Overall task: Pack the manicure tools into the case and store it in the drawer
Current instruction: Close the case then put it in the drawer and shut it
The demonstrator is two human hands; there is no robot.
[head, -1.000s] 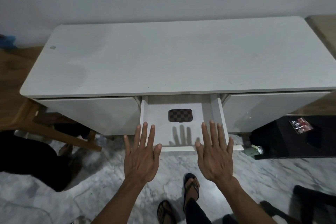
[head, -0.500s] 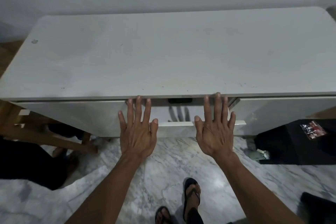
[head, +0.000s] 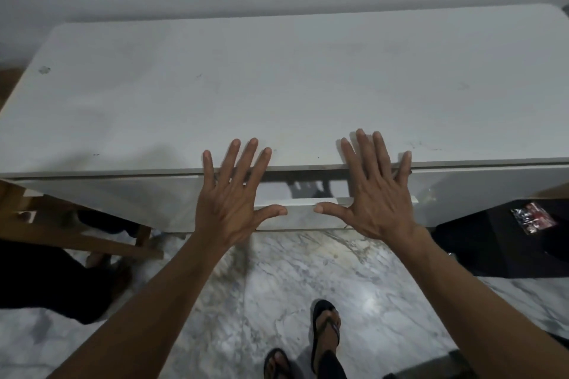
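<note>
Bench (head: 277,86), white top, fills most of view beyond both hands, back edge against wall. Marble floor (head: 277,286) below the grips, w/ two sandalled feet (head: 326,326) near bottom, between the forearms. Dark item (head: 508,240) sits on floor right of the right hand, small red-and-white packet (head: 532,217) on top of it. Wooden frame (head: 77,234) shows under the bench, left of the left hand.

Drawer (head: 301,212) in bench front, centre, lies directly under and between the two grips; only a narrow strip of its front and top lip shows, w/ finger shadows on the panel above it. Drawer looks nearly shut; cannot tell if fully home. Case not visible.

Left hand (head: 231,197): grip spread flat, fingers fanned, palm over the drawer's left end, fingertips reaching past the bench edge. Holding nothing.

Right hand (head: 375,191): grip also spread flat, fingers fanned, palm over the drawer's right end, fingertips overlapping the bench top. Holding nothing.

Thumbs point inward toward each other along the drawer lip, tips near but apart.
</note>
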